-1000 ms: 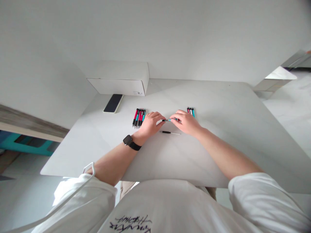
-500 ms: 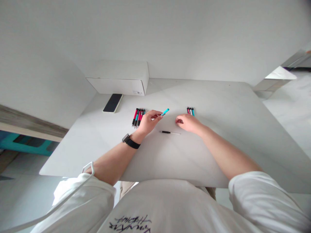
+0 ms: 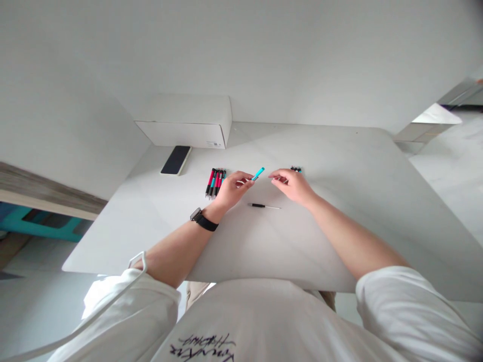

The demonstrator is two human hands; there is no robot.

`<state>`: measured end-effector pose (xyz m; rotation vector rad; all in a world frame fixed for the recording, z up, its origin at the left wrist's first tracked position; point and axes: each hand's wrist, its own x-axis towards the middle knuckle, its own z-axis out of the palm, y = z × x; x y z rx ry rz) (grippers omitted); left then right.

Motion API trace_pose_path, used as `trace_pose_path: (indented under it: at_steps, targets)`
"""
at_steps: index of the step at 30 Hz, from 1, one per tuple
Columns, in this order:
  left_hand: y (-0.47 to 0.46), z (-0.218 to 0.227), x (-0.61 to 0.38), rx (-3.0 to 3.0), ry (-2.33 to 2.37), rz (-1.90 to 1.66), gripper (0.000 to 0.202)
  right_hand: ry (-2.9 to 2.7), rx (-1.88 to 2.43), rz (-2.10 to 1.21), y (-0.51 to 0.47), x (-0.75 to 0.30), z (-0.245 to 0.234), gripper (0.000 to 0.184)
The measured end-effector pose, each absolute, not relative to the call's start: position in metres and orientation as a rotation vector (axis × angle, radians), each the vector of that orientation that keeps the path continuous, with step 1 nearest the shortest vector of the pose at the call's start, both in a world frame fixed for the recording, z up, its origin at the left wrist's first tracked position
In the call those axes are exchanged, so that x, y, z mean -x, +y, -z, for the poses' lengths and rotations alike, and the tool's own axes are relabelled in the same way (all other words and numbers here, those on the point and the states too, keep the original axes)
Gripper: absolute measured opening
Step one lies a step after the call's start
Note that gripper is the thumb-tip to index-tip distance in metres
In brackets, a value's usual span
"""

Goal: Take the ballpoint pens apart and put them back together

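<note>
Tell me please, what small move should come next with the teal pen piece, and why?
Probably the right hand should reach down and pick up the thin refill on the table: it lies untouched just nearer than both hands, while the left hand holds the teal pen piece raised, pointing toward the right hand.

The pen barrel (image 3: 258,174) in the left hand (image 3: 231,189) is bright teal. The row of pens (image 3: 215,182) mixes pink and teal bodies with black grips. The refill (image 3: 263,205) is black at one end and pale along the rest. The phone (image 3: 175,160) is black with a pale edge. The box (image 3: 188,123) and worktop (image 3: 339,201) are white, the watch (image 3: 199,217) black, the shirt (image 3: 264,322) white with black lettering.
</note>
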<state>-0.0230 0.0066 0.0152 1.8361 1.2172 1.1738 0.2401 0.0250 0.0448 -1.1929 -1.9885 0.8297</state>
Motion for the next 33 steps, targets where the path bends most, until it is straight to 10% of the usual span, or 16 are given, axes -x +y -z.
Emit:
trace_pose_path:
  at_steps: [33]
  targets:
    - [0.003,-0.018,0.024,-2.031,1.256,-1.019,0.024,-1.755,1.081,-0.773,0.018,-0.237,-0.054,0.022]
